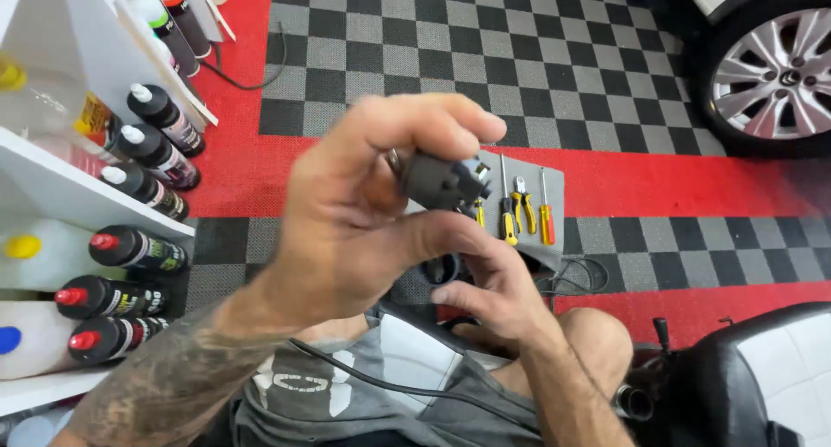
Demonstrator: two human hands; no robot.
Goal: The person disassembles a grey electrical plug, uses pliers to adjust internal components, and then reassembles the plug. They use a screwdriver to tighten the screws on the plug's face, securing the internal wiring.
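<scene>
My left hand (363,209) is raised in front of me, fingers curled around a small dark grey plastic part (441,180) with metal bits at its end. My right hand (489,287) sits just below it, fingers bent near a black round piece (443,268) that is mostly hidden. A black cable (389,386) runs across my lap over grey shorts. Past the hands lies a grey mat (541,174) with yellow-handled pliers (524,209) and screwdrivers (547,218).
White shelves (52,183) at left hold several black bottles with white and red caps. The floor has grey-black checker tiles with red bands. A car wheel (770,70) is at top right. A black and white seat (762,369) stands at bottom right.
</scene>
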